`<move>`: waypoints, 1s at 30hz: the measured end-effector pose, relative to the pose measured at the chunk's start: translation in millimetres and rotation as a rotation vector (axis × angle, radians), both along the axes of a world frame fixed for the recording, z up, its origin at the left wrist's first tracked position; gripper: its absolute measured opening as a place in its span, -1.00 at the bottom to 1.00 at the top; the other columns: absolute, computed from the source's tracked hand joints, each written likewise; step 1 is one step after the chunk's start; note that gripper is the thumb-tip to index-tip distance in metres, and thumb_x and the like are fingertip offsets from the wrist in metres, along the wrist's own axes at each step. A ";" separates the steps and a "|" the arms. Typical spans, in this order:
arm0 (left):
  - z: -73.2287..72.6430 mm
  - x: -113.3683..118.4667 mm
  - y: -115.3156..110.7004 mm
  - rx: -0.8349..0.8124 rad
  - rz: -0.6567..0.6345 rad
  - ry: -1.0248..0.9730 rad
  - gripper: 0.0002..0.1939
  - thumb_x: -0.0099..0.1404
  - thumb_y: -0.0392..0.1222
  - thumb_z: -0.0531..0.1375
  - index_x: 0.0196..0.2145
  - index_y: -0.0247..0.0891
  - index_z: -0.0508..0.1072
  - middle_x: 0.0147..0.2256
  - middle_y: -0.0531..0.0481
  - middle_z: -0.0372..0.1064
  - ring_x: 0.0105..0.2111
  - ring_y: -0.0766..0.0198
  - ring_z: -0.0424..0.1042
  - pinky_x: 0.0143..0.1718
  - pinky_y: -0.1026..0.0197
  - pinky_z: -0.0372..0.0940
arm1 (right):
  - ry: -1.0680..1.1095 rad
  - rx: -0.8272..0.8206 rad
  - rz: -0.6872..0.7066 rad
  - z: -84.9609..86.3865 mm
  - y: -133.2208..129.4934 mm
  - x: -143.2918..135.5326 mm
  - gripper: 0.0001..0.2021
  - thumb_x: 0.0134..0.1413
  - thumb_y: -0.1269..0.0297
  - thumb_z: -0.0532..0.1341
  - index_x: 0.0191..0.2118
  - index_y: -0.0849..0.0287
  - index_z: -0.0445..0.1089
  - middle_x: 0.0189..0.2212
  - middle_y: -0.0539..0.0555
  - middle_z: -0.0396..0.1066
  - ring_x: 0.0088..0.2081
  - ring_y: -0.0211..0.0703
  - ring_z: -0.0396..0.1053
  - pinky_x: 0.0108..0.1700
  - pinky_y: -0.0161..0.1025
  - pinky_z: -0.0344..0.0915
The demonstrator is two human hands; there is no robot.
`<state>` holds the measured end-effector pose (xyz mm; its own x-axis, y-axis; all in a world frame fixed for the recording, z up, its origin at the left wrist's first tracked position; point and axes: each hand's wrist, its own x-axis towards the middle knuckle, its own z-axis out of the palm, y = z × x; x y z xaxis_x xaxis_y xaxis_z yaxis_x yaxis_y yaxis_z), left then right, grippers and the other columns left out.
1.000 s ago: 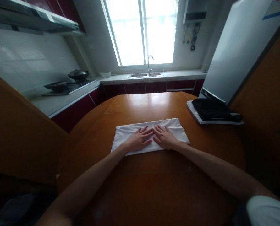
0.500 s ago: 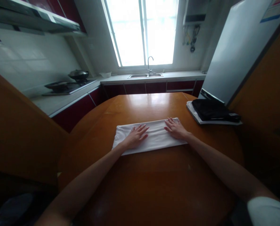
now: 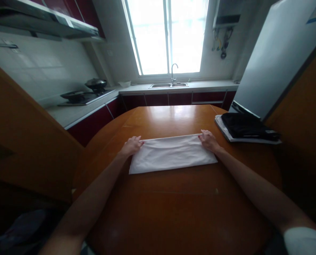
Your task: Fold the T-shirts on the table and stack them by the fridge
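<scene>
We find the folded white cloth [image 3: 173, 154] on the wooden counter [image 3: 173, 212], long axis left to right; our left-hand grip [image 3: 132, 145] pinches its far left corner, our right-hand grip [image 3: 209, 140] its far right, the cloth's body lying between them and toward us

A plain whitish sleeve [image 3: 306, 241] shows at near right; the left hand [image 3: 132, 145], right hand [image 3: 209, 140] and forearms [image 3: 108, 182] are bare.

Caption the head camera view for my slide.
Left hand and right hand at the far corners of a folded white cloth on a wooden table.
</scene>
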<state>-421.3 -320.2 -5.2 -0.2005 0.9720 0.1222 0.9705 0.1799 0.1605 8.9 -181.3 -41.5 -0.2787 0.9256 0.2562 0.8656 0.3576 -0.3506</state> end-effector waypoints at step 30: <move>53.1 6.2 -7.1 0.680 -0.061 -0.988 -0.40 0.04 0.10 0.41 -0.05 -0.32 0.56 -0.29 -0.05 0.51 -0.32 0.24 0.44 -0.29 0.24 0.35 | 0.973 -0.007 0.103 40.7 24.0 19.6 -0.44 -0.25 0.07 0.41 -0.05 0.20 0.48 -0.06 0.21 0.51 -0.16 -0.03 0.47 -0.12 -0.15 0.40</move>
